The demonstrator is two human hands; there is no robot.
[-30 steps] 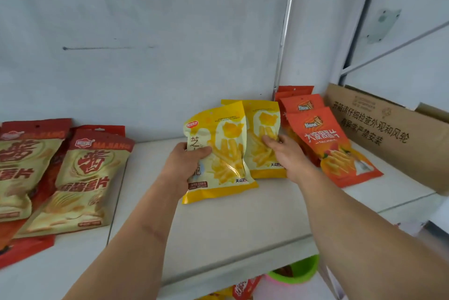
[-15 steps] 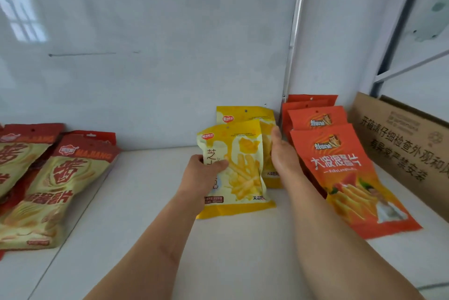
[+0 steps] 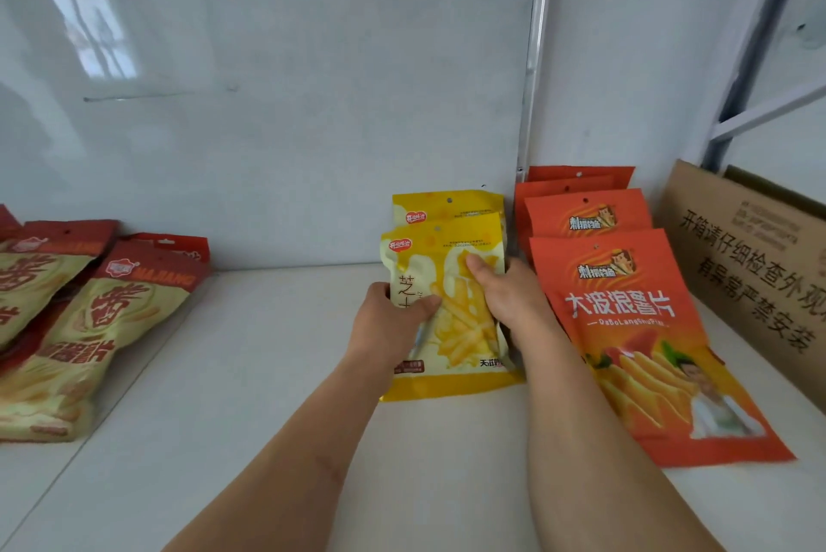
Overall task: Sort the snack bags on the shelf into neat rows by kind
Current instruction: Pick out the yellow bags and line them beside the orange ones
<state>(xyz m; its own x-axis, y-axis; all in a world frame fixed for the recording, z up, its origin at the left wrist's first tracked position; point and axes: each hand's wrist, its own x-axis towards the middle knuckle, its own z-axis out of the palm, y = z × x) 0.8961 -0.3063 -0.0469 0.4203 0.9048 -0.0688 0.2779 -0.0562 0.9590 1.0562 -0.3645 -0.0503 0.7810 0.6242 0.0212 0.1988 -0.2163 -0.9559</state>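
Head view: my left grip (image 3: 388,328) and right grip (image 3: 507,301) clasp the front yellow bag (image 3: 451,337) of two; four orange bags (image 3: 634,328) at 3 o'clock.

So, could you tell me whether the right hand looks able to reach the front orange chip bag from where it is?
Probably yes: the right hand grips the front yellow bag right beside the front orange chip bag, with nothing between them.
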